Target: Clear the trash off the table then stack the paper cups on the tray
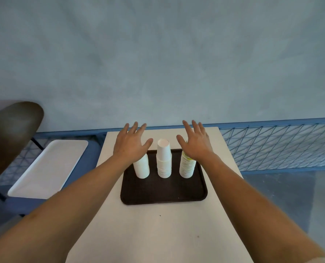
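A dark brown tray (163, 192) lies on the white table (158, 234). Three upside-down stacks of white paper cups stand along its far side: a left stack (141, 168), a middle stack (164, 158) and a right stack (187, 166) with green print. My left hand (131, 143) hovers with spread, straight fingers above the left stack and hides its top. My right hand (195, 143) is spread the same way above the right stack. Neither hand holds anything.
A white tray (50, 168) rests on a blue bench to the left of the table. A brown round seat (8, 135) stands further left. A blue mesh fence (281, 145) runs behind and to the right. A grey-blue wall rises behind.
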`<state>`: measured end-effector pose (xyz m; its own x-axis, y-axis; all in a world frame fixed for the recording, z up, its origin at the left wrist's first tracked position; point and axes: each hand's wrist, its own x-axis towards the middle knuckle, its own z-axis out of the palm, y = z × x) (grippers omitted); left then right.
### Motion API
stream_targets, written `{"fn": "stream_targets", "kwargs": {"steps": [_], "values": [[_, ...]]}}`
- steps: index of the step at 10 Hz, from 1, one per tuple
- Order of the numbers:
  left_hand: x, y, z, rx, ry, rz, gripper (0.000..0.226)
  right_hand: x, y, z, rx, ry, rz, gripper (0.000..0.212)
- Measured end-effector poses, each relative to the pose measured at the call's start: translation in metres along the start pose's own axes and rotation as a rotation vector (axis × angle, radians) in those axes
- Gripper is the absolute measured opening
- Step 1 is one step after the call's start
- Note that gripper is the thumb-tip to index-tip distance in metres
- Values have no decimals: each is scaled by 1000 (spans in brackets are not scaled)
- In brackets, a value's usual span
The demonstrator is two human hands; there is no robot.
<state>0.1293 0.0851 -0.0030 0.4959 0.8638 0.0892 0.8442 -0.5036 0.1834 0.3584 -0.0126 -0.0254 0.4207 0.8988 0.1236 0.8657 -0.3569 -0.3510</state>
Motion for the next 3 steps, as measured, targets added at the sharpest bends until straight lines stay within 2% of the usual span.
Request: {"fn": "stream_targets", "kwargs": {"steps": [3], "values": [[-55,-61,-71,153,-28,-24,77,-55,-57,-49,-74,-151,90,74]]}}
